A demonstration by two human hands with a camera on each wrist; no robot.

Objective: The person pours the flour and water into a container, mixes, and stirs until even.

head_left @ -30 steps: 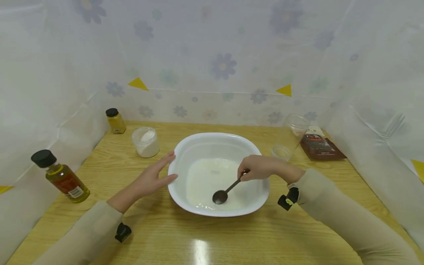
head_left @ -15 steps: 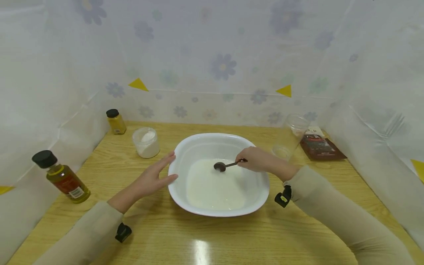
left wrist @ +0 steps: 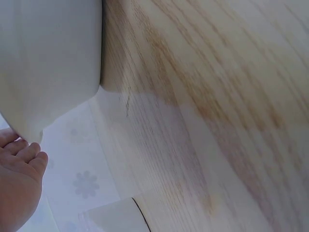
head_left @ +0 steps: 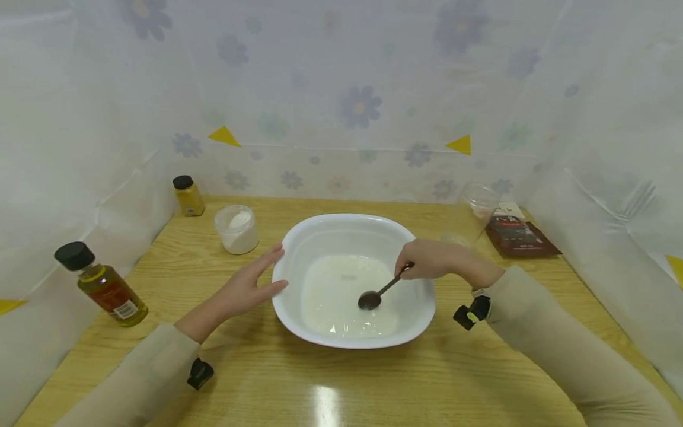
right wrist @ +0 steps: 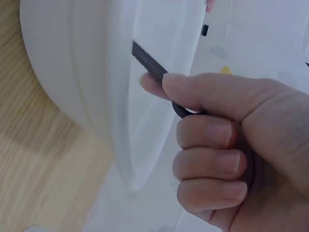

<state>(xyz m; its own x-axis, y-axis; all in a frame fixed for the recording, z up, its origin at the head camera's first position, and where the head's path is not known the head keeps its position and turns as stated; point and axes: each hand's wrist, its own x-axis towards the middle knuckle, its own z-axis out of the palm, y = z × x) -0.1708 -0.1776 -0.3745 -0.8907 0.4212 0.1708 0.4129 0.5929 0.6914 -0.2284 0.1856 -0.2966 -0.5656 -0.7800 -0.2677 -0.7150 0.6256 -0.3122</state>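
A white basin [head_left: 347,228] holds a whitish liquid [head_left: 331,290] across its bottom. My right hand [head_left: 429,259] pinches the handle of a dark spoon [head_left: 369,300], whose bowl is at the liquid near the basin's middle right. In the right wrist view, thumb and forefinger press on the dark handle [right wrist: 152,63] while the other fingers curl in. At the basin's left rim rests my left hand [head_left: 248,287], its fingers spread and straight. The left wrist view has those fingers [left wrist: 30,153] against the rim from outside.
A glass jar of white powder [head_left: 237,234] stands left of the basin, near a yellow-filled bottle [head_left: 189,198]. Farther left is an oil bottle [head_left: 112,293]. Behind the right forearm are a clear container [head_left: 469,216] and a dark red pouch [head_left: 520,237]. Plastic sheeting walls the table.
The spoon went from the basin's near side to farther back, then came forward and right again. My right hand moved with it; the left hand stayed on the rim.
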